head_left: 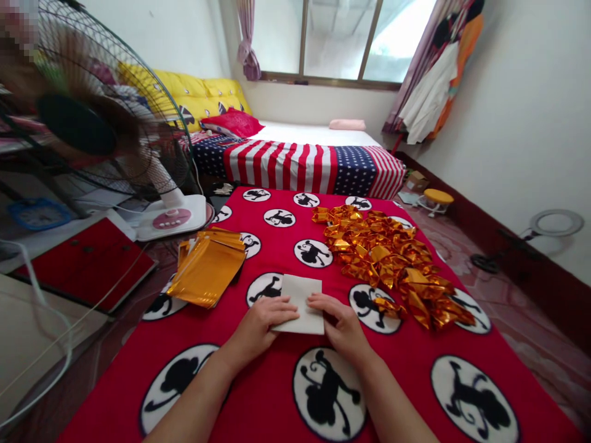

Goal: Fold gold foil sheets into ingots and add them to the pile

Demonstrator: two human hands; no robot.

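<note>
A pale grey-white sheet of paper (302, 288) is between my two hands, close above or on the red cloth; which of the two I cannot tell. Across its left side lie the fingers of my left hand (272, 317), with the thumb hidden. My right hand (340, 319) grips the right edge, fingertips on the upper face. To the left rests a stack of gold foil sheets (207, 267). On the right spreads a heap of folded gold foil pieces (388, 252), and one small foil piece (388, 306) lies nearer my right hand.
The red cloth (249, 394) with black-and-white round prints covers the surface before me. A standing fan (173, 215) is at the left, beside a red panel (87, 261). Beyond is a bed (295, 163) with striped and starred covers. A yellow stool (438, 197) stands at right.
</note>
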